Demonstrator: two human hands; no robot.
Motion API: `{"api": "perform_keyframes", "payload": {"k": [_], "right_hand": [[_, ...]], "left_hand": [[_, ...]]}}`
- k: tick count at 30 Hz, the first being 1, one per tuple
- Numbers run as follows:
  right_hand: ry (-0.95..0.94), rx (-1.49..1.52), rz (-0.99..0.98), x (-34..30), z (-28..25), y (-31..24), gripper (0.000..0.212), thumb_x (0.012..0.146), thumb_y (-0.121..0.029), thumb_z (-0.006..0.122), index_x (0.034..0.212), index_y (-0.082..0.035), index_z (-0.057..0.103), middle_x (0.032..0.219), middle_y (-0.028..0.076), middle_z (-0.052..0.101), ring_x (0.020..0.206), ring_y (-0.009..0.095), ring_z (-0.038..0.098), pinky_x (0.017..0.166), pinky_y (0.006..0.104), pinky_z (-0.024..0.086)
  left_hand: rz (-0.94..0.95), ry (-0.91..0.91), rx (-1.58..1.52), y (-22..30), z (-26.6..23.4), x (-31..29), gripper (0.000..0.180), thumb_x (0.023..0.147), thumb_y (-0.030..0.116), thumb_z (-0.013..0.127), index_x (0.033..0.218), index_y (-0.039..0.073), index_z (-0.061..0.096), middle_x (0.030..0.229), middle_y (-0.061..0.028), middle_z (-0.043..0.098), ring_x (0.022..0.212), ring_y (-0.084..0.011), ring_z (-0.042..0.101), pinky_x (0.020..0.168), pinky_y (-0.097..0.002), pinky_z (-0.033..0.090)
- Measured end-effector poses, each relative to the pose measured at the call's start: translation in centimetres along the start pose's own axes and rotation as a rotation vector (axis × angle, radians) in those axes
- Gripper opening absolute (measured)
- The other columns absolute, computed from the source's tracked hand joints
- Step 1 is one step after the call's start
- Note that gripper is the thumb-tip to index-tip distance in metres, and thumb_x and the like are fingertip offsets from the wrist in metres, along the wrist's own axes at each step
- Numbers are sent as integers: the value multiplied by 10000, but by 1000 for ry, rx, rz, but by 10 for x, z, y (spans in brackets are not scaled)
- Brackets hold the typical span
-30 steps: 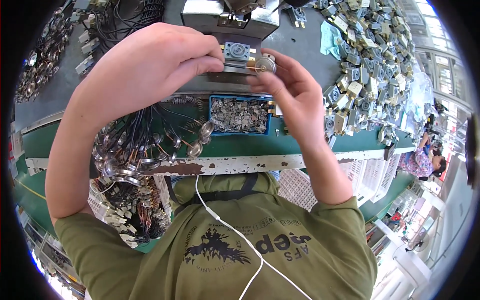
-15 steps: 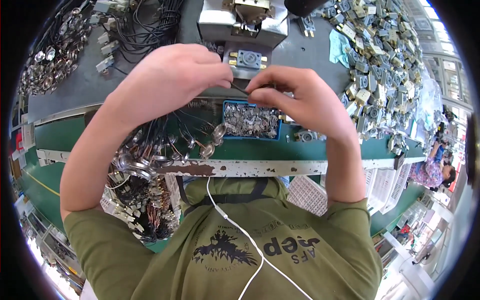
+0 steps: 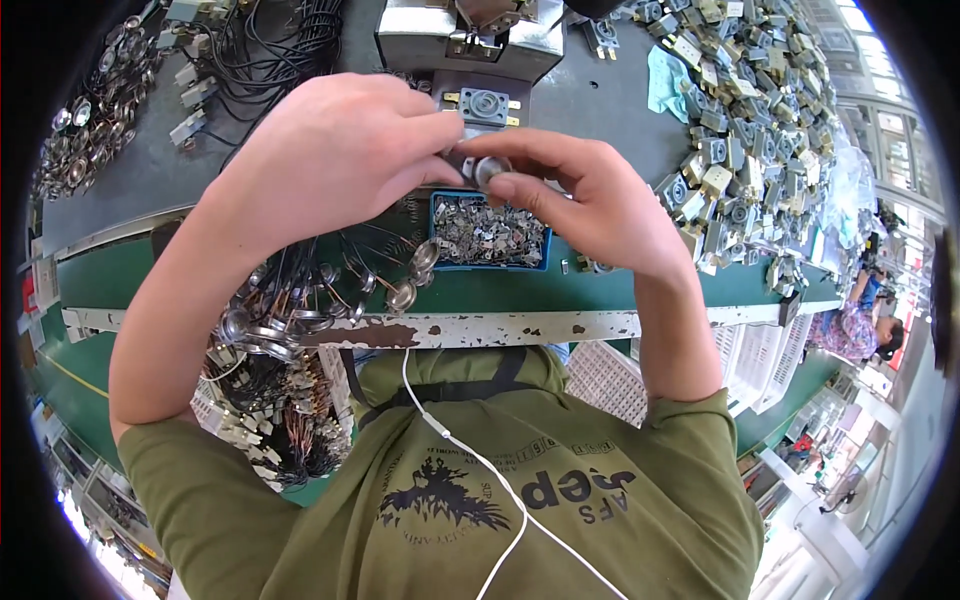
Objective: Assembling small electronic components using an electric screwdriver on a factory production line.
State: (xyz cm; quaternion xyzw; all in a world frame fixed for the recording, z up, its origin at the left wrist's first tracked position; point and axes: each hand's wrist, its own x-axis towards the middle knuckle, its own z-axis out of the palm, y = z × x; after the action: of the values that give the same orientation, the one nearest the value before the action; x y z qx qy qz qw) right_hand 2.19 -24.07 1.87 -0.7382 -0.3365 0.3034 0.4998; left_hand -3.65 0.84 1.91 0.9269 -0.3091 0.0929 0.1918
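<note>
My left hand [image 3: 335,150] and my right hand [image 3: 580,195] meet above the bench, both pinching one small round metal part [image 3: 490,170] between fingertips. Just below them sits a blue tray [image 3: 440,225] filled with small metal pieces. Under my left wrist lies a bundle of black wires ending in round silver discs [image 3: 300,310]. A grey block part with a round hole [image 3: 483,105] rests just beyond my fingers.
A metal press fixture [image 3: 470,35] stands at the far middle. A big heap of grey and brass parts [image 3: 750,130] covers the right side. More disc parts and wires [image 3: 90,120] lie at the far left. A white crate [image 3: 760,360] sits below the bench edge; another person [image 3: 860,320] works at right.
Both hands have drawn nearer to me and lower over the blue tray, staying together on the small part. The view has tilted slightly.
</note>
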Motion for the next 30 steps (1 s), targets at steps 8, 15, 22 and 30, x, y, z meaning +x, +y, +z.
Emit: {"api": "perform_keyframes", "payload": {"k": [8, 15, 22, 30], "right_hand": [[133, 130, -10, -11, 10, 5, 379, 1020, -67, 659, 1393, -7, 632, 1098, 36, 714, 938, 74, 634, 840, 258, 544], [-41, -8, 5, -2, 0, 4, 375, 1010, -20, 639, 1385, -15, 633, 1133, 52, 715, 993, 95, 660, 882, 283, 559], [413, 70, -33, -22, -20, 9, 351, 1061, -58, 562, 1404, 10, 596, 1145, 132, 731, 910, 117, 666, 828, 277, 560], [721, 120, -731, 0, -34, -24, 309, 1045, -33, 559, 1337, 59, 595, 1125, 163, 725, 807, 166, 667, 696, 301, 556]], "left_hand": [[-1, 10, -74, 9, -1, 3, 217, 894, 278, 741, 900, 91, 630, 807, -67, 639, 792, -285, 668, 681, -411, 538], [43, -31, -77, 0, 4, 2, 198, 913, 269, 725, 928, 92, 636, 778, -63, 638, 767, -284, 671, 666, -408, 530], [-10, -88, -189, 1, -16, 10, 401, 878, 154, 755, 1276, 182, 716, 772, -69, 681, 735, -270, 661, 670, -380, 519], [-461, -369, -404, -23, 8, 36, 338, 979, 320, 682, 1291, 195, 643, 882, -121, 740, 842, -327, 711, 756, -433, 548]]}}
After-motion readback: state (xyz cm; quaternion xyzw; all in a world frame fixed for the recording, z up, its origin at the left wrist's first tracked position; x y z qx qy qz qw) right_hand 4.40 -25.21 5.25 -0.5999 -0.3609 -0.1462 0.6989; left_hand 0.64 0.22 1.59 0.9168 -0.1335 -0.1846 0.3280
